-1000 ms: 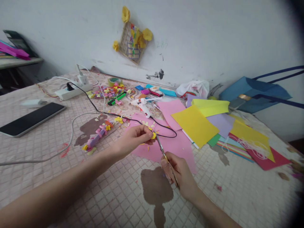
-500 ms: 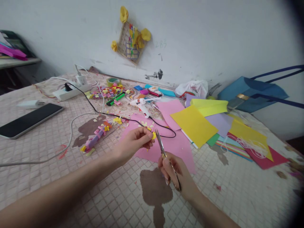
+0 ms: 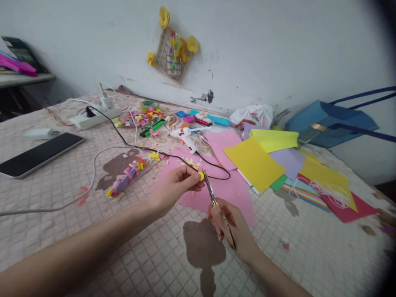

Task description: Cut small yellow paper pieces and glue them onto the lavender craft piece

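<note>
Between the thumb and fingers of my left hand is a small piece of yellow paper. My right hand is closed around the handles of a pair of scissors, whose blades point up and away, right beside the yellow paper. Both hands are above a pink sheet scattered with small paper scraps. Behind them a white glue gun lies on its side, its black cord looping past my left fingers. A purple paper stick with small paper flowers rests to the left.
Coloured sheets are piled to the right, with white string on top. A phone and a power strip lie left. Near the wall are a green cutter, cut paper flowers and a blue bag.
The scissor blades have closed slightly beside the yellow paper. Both hands stay in nearly the same place, and the whole view has shifted a little.
</note>
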Demonstrator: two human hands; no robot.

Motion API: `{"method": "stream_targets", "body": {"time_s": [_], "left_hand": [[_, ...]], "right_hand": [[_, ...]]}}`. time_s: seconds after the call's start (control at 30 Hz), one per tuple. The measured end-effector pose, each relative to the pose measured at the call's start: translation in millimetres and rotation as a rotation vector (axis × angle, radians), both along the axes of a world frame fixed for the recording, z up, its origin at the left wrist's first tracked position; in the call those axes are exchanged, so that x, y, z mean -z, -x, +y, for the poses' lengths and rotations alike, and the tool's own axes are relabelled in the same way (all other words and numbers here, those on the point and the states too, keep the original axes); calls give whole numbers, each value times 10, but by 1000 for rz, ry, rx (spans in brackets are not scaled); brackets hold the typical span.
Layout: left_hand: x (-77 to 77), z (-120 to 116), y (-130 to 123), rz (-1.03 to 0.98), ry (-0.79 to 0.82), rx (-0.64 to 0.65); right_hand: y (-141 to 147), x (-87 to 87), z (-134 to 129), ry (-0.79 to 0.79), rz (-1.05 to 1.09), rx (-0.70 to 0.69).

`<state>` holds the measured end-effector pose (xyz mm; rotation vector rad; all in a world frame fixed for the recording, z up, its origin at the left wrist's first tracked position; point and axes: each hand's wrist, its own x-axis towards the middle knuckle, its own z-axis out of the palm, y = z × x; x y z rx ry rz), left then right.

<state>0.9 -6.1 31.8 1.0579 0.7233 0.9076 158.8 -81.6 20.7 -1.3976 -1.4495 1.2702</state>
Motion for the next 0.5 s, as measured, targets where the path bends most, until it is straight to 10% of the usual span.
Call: {"method": "stream_targets", "body": {"time_s": [0.5], "left_hand": [[10, -12, -10, -29, 22, 1]], "right_hand": [[-30, 20, 14, -17, -87, 7]]}}
